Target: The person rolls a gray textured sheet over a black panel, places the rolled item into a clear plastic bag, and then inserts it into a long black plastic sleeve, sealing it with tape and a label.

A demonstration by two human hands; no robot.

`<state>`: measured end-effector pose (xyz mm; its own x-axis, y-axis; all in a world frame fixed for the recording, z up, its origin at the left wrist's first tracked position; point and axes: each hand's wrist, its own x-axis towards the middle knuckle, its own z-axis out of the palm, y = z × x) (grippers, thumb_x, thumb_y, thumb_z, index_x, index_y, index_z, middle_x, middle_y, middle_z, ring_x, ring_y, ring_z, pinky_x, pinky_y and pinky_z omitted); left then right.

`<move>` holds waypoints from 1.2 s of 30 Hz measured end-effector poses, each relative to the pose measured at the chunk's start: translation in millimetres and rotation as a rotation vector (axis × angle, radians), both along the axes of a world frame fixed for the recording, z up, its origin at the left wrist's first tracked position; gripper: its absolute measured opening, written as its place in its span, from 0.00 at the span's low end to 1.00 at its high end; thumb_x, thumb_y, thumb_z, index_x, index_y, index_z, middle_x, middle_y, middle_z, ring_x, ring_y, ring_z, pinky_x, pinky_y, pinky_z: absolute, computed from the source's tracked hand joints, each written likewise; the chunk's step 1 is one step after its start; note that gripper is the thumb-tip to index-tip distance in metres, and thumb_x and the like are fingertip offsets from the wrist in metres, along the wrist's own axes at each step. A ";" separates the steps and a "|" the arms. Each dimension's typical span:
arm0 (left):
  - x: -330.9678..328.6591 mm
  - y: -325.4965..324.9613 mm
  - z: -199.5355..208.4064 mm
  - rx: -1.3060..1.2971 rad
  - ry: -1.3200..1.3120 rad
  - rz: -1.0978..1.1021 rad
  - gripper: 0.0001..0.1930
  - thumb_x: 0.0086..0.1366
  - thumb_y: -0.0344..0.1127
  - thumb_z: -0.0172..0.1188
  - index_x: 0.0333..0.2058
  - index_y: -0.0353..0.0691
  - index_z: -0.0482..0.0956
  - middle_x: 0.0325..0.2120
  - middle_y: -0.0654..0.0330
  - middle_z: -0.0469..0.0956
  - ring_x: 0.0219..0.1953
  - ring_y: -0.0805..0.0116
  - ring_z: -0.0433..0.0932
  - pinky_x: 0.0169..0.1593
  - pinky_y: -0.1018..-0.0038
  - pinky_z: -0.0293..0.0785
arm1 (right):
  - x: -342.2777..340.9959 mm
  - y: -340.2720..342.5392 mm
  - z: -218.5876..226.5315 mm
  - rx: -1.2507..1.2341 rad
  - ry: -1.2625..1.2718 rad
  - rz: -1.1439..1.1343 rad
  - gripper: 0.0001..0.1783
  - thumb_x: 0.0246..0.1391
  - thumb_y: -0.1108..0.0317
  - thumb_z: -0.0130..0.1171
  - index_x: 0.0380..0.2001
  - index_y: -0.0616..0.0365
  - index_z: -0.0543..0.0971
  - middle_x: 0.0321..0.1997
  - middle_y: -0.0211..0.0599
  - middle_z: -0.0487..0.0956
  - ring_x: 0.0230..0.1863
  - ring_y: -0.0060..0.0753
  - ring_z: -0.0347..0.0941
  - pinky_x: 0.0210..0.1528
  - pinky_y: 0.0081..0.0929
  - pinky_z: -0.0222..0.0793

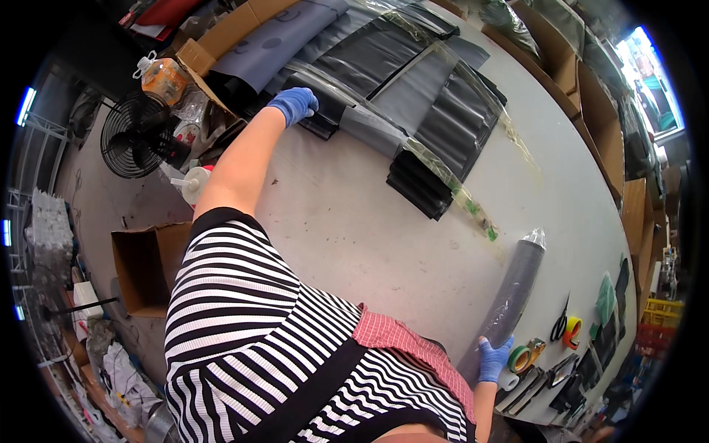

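Observation:
My left hand (297, 105), in a blue glove, reaches far out over the table with its fingers curled closed. It is at the near left end of a stack of folded black plastic sheets (347, 81); what its fingers hold, if anything, is hidden. Low on the right, my gloved right hand (493, 358) grips the side of a grey roll (511, 284) in clear plastic wrap. The roll lies slanting along the table's near right side. Strips of clear tape (443, 168) cross the black sheets. A smaller folded black bundle (419, 184) lies beside them.
Tape rolls (521, 358), black-handled scissors (560, 326) and dark strips lie at right on the pale table (347, 244). Beyond my left arm are a black fan (136, 134), a plastic jug (162, 77) and a cardboard box (151, 269). Open cartons (602, 125) line the far right edge.

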<state>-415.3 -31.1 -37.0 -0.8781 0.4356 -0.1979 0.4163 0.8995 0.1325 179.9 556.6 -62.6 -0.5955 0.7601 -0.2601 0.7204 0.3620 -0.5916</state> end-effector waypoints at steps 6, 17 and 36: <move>-14.0 -3.1 3.1 0.017 -0.113 0.048 0.08 0.61 0.37 0.65 0.39 0.44 0.86 0.39 0.54 0.83 0.45 0.53 0.81 0.51 0.63 0.76 | -6.7 -5.6 4.6 0.051 -0.030 0.004 0.55 0.39 0.67 0.77 0.68 0.69 0.57 0.55 0.47 0.77 0.53 0.39 0.75 0.58 0.29 0.70; -13.3 -6.0 -1.1 0.198 0.141 0.188 0.08 0.65 0.36 0.58 0.40 0.41 0.78 0.39 0.46 0.81 0.43 0.45 0.79 0.49 0.58 0.74 | -5.0 -4.2 7.2 0.072 -0.056 0.065 0.49 0.41 0.70 0.76 0.65 0.65 0.60 0.54 0.43 0.77 0.51 0.36 0.75 0.55 0.29 0.71; 45.0 5.5 190.0 0.455 1.106 0.151 0.15 0.60 0.24 0.53 0.42 0.44 0.83 0.40 0.51 0.82 0.44 0.51 0.80 0.51 0.65 0.76 | -19.3 -23.3 24.3 0.191 -0.084 0.104 0.66 0.34 0.58 0.80 0.71 0.66 0.50 0.64 0.62 0.69 0.64 0.57 0.68 0.65 0.38 0.64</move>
<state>-370.3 -25.6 153.0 -0.5240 0.1482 0.8387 0.3995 0.9125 0.0884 160.5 533.3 -38.3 -0.6552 0.7362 -0.1695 0.7174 0.5361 -0.4449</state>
